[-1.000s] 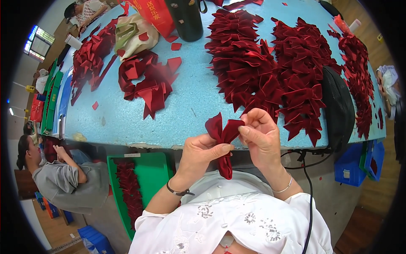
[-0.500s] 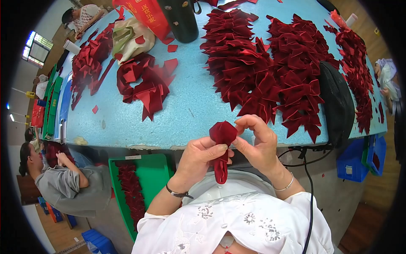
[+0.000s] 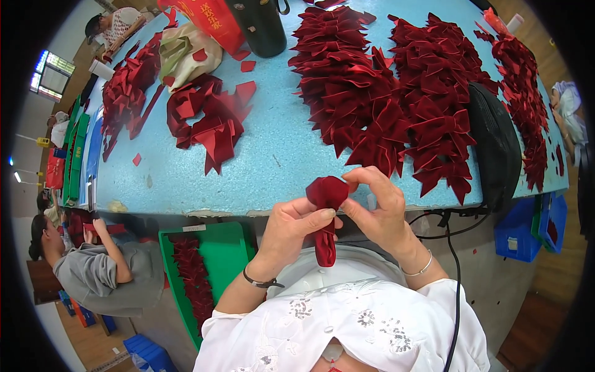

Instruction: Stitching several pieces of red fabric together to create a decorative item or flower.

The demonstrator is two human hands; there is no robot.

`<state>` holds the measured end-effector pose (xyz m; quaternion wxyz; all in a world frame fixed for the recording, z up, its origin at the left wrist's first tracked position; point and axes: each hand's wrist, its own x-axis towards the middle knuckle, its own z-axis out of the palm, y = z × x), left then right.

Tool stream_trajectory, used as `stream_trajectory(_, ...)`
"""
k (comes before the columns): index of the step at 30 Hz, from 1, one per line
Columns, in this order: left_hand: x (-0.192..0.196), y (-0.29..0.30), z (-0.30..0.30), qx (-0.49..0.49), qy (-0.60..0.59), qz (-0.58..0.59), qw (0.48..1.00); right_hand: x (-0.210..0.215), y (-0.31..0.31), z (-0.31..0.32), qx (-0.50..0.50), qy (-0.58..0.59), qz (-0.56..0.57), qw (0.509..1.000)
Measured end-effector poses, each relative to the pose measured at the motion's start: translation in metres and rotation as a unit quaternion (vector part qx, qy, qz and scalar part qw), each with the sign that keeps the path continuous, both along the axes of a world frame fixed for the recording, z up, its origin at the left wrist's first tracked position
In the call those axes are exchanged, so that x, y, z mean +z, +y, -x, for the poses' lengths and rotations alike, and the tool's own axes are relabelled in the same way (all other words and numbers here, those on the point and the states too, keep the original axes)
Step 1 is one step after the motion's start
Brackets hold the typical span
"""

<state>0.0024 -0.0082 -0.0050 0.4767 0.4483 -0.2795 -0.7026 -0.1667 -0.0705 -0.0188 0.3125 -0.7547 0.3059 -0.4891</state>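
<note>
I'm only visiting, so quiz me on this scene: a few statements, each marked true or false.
1. The person's left hand grips a folded, dark red velvety fabric piece. True.
2. The green rectangular plastic tray holds white cloth. False: the fabric in it is dark red.
3. Dark red velvety bows lie heaped in rows on the light blue tabletop. True.
4. The dark green cylindrical bottle stands inside the tray. False: it is on the tabletop, beside a bright red bag.
5. A thin silver-coloured bracelet circles the person's right wrist. True.
</note>
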Motion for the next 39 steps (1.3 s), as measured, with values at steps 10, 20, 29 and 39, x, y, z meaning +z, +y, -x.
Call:
stream_trajectory(10,-0.005,-0.007,-0.008,-0.019,0.059,-0.049,0.997,-0.001,-0.009,0.003,0.064,-0.055,-0.205,0.975)
stream_trajectory(20,-0.007,-0.015,-0.001,-0.003,0.024,-0.021,0.999,0.000,-0.009,-0.004,0.067,-0.170,-0.308,0.934)
stream_trajectory(29,-0.010,-0.012,0.003,0.035,-0.111,0.070,0.991,-0.002,-0.012,-0.007,-0.007,-0.020,-0.076,0.997)
stream_trajectory(39,-0.008,-0.009,0.001,0.105,-0.242,0.214,0.940,-0.005,-0.006,-0.008,0.070,-0.137,-0.060,0.986)
